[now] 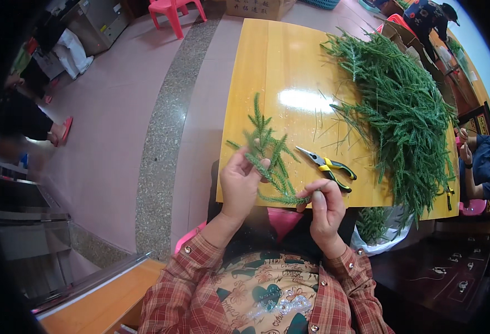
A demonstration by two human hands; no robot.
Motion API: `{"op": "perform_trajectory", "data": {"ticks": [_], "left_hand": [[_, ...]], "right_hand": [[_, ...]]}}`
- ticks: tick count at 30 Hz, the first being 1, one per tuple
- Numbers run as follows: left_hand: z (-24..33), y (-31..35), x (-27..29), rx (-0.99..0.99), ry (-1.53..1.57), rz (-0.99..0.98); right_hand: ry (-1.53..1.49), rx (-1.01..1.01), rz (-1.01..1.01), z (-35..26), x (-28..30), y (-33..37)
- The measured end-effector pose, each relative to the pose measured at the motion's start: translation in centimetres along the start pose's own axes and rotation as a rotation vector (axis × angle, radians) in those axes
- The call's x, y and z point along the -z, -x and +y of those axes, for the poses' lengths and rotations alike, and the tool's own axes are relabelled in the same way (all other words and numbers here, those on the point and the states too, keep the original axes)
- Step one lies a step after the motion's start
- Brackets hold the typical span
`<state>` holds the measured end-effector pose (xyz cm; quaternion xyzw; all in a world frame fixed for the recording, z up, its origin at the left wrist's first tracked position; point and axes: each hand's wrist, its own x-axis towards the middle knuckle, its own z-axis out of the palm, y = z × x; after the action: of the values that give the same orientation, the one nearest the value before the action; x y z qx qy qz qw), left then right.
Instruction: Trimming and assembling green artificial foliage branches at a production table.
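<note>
A green needle-leaved sprig [278, 177] with several side shoots is held over the near left corner of the wooden table [256, 67]. My left hand [240, 181] grips its middle between thumb and fingers. With thumb and forefinger my right hand [324, 207] pinches the lower end of the sprig, at its tip or stem. Just beyond that hand, long-nose pliers [329, 168] with black and yellow handles lie on the table, jaws toward the far left. A large heap of similar green branches [403, 117] covers the table's right side.
Loose thin stems [334, 125] lie beside the heap. Below the table edge stands a white plastic bag [389, 239] with greenery. A co-worker in dark blue [484, 167] sits at the right; another person [431, 19] bends at the far right. A pink stool [175, 14] stands on the floor.
</note>
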<state>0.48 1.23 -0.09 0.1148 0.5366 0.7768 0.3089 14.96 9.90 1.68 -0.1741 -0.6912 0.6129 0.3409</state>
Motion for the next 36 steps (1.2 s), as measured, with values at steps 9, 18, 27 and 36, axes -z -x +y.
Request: {"op": "perform_trajectory", "data": {"ticks": [9,18,27,36], "left_hand": [[-1.6,0.7,0.7,-0.249,-0.156,-0.016],[-0.4,1.5,0.2,-0.762,-0.696,-0.017],[-0.5,1.0,-0.5,-0.624,-0.656,-0.158],[-0.3,1.4,-0.5,0.147,0.183,-0.333]], "right_hand": [[0.427,0.079,0.021,-0.2,-0.9,-2.2],[0.560,0.099,0.055,-0.6,-0.9,-2.8],[0.832,0.295,-0.047,-0.9,-0.3,-2.9],[1.034,0.315,-0.069,-1.8,-0.1,-2.4]]}}
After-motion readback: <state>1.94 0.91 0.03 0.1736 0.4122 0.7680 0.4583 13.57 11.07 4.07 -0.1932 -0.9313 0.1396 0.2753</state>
